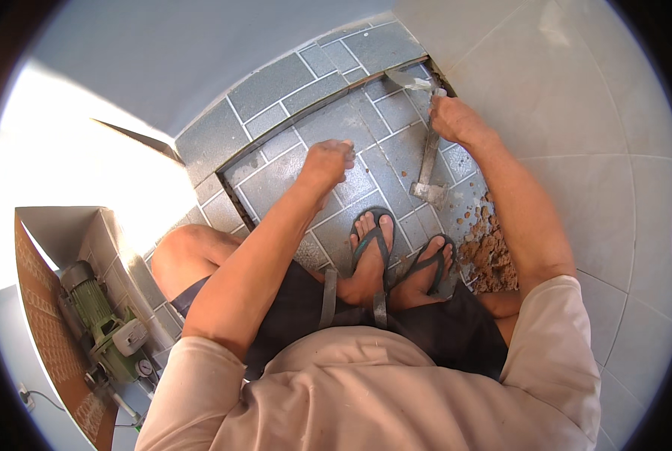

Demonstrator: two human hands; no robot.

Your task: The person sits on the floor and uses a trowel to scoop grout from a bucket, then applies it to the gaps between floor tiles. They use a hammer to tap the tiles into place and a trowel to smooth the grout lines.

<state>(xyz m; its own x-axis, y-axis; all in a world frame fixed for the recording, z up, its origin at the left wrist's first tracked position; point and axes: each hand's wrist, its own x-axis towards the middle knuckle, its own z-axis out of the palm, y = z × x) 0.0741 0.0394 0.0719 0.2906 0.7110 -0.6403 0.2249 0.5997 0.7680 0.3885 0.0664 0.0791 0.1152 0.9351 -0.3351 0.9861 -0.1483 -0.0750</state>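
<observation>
My right hand (458,122) is closed at the far right corner of the sunken grey tiled floor (322,135). A trowel (405,79) with a grey, mortar-smeared blade points left from its fingers. Below that hand a hammer (429,169) reaches toward me, its handle's upper end hidden by the hand; I cannot tell whether the fingers touch it. My left hand (328,167) is over the middle of the tiles with its fingers curled in. Whatever it may hold is hidden.
Loose brown soil (490,255) lies right of my sandalled feet, with crumbs scattered on the tiles. A raised tiled ledge (272,89) borders the far side. Large beige tiles (576,195) cover the right. A green motor pump (103,312) stands at the lower left.
</observation>
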